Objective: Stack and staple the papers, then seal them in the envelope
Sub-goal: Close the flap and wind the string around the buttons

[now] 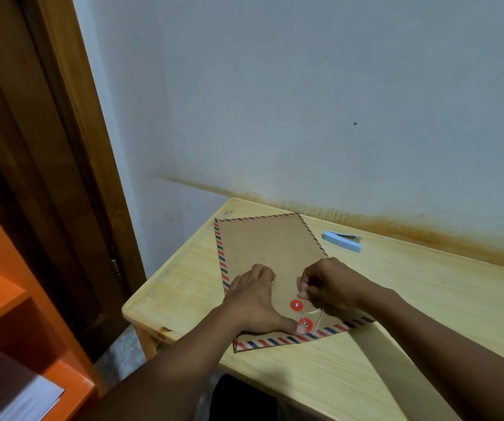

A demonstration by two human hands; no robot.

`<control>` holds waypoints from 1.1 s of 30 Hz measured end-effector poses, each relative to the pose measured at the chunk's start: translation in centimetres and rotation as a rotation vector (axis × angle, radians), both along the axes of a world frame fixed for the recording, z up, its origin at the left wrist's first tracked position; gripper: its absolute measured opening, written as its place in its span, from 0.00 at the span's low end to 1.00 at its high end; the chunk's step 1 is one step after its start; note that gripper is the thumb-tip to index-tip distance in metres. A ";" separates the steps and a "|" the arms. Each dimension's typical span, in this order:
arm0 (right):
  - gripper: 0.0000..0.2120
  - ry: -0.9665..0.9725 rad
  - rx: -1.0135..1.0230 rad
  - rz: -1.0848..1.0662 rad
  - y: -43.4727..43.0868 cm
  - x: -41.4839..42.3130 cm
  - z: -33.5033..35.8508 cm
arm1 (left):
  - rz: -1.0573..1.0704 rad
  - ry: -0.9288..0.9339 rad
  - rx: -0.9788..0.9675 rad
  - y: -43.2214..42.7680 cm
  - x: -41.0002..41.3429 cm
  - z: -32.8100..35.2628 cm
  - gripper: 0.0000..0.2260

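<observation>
The brown envelope lies flat on the table. Its long side runs near to far, leaning a little left, with the flap end near me and the closed end pointing at the wall. My left hand presses down on it, thumb by the near button, and my right hand pinches the string beside the far button. I think it is best to hold the flap down, pull the string tight and loop it round both buttons.
</observation>
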State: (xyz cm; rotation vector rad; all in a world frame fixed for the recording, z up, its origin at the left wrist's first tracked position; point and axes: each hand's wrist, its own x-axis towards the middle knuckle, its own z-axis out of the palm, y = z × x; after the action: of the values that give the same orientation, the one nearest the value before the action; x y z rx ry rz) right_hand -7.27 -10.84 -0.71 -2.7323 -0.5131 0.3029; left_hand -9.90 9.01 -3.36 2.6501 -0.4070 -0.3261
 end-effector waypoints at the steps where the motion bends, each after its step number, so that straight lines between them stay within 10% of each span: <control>1: 0.07 -0.019 -0.020 0.006 -0.3 -0.4 0.2 | 0.003 -0.001 -0.008 0.1 0.0 -0.1 0.50; 20: 0.11 -0.355 -0.249 0.154 -1.8 -10.1 -1.2 | 0.045 -0.037 -0.031 0.3 -0.4 -1.2 0.52; 33: 0.10 -0.239 -0.188 0.178 0.9 -10.5 -0.8 | -0.081 0.186 -0.025 2.1 1.1 -0.1 0.54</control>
State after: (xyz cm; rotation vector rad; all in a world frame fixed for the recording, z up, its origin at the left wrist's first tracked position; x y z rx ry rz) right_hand -17.75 -9.90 -1.47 -2.9287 -0.8338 0.0690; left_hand -8.84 11.13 -3.48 2.5549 -0.4552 -0.5840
